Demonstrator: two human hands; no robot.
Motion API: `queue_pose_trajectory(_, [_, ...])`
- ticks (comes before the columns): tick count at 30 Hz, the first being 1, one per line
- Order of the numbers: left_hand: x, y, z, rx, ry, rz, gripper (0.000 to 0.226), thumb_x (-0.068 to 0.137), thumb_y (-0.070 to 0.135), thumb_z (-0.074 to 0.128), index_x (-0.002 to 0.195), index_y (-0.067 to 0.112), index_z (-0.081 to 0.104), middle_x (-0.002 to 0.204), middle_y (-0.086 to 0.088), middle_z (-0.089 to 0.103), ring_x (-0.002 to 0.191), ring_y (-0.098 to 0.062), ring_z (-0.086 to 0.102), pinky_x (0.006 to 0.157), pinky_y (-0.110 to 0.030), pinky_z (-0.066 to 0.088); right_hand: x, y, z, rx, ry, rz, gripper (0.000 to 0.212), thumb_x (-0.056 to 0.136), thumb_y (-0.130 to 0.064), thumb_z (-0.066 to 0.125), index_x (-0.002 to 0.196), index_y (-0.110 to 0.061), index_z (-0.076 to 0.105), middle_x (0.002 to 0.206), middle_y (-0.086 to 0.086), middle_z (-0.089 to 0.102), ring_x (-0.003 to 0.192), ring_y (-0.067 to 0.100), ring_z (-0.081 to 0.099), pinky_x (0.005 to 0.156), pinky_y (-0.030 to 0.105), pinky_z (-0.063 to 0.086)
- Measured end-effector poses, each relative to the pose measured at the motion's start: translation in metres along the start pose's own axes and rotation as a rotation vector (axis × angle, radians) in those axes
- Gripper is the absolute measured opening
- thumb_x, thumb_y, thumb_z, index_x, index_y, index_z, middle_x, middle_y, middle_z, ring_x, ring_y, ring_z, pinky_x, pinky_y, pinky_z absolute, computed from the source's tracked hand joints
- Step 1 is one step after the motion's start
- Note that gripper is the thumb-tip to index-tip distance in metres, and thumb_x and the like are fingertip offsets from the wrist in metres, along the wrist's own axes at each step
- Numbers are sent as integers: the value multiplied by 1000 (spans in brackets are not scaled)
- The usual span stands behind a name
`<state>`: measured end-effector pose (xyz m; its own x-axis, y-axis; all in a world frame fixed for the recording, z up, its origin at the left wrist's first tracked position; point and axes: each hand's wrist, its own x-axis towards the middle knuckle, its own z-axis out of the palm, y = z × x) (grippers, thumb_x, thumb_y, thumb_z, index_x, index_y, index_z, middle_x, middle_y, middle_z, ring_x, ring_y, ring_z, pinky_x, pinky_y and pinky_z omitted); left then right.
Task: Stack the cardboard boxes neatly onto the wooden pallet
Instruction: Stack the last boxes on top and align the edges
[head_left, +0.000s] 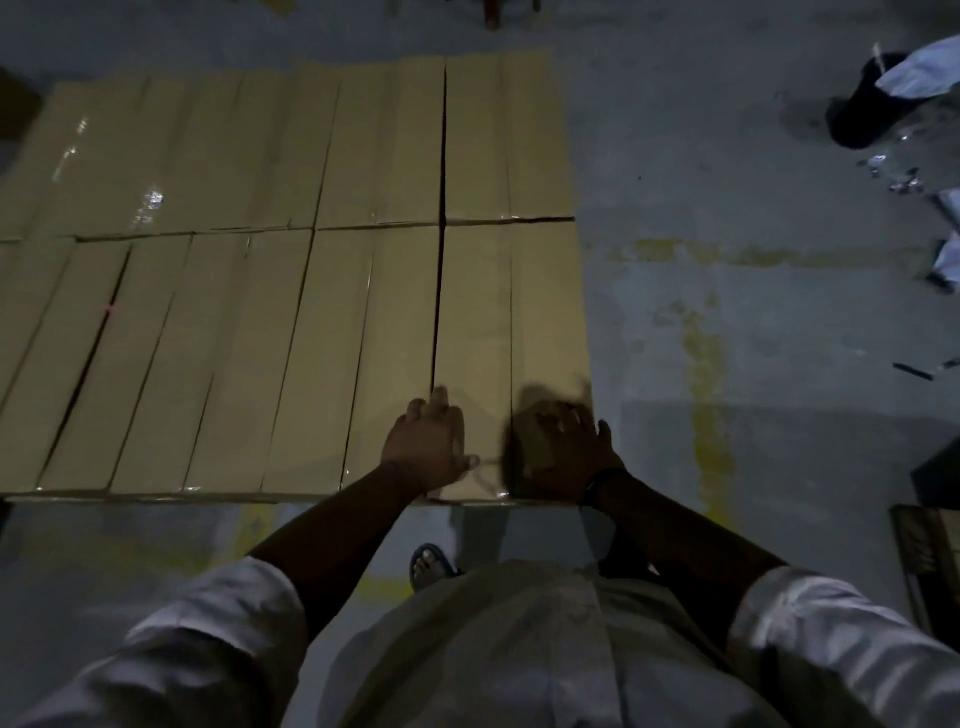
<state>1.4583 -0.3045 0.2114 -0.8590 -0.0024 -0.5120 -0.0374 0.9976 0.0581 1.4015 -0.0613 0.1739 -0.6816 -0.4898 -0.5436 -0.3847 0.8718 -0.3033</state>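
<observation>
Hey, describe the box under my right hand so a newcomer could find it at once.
Find the flat layer of cardboard boxes, laid in two rows. In the nearer row, take the box at the right end. Only it has the right hand on its near corner.

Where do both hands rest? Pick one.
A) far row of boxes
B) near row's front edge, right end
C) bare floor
B: the left hand and right hand both lie on the near row of boxes, at its right end by the front edge.
</observation>
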Motion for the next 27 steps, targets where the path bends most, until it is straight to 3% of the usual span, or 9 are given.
queue_pose_trajectory(8, [62,92,-71,-39,174,-97,84,92,65,50,158,18,25,169,-10,6,149,-39,24,115,-47,34,10,76,-76,121,160,-31,80,94,-59,53,158,-24,21,165,9,14,151,34,8,121,49,14])
queue_pose_trajectory(14, [108,155,-94,-203,327,-152,64,95,56,53,148,23,45,167,-8,20,141,-38,37,106,-46,40,25,160,-126,126,193,14,85,90,-68,52,156,-19,29,161,10,31,147,32,27,119,49,27])
queue_pose_trajectory(17, [127,165,-100,-157,388,-82,57,96,54,52,145,24,51,166,-5,23,134,-36,45,101,-44,44,36,185,-142,201,224,57,82,89,-62,58,154,-18,34,157,10,38,144,34,33,115,52,32])
queue_pose_trajectory(21, [149,156,-110,-188,431,-135,53,97,53,52,140,23,55,163,-7,30,132,-38,48,101,-44,45,61,189,-161,225,217,42,77,93,-52,61,154,-14,34,156,12,39,141,34,36,115,48,33])
queue_pose_trajectory(27, [185,139,-125,-201,382,-185,52,95,46,58,141,22,54,161,-8,35,133,-37,47,103,-46,46,112,169,-203,389,156,1,72,98,-42,59,154,-6,32,160,15,31,148,30,26,120,40,24])
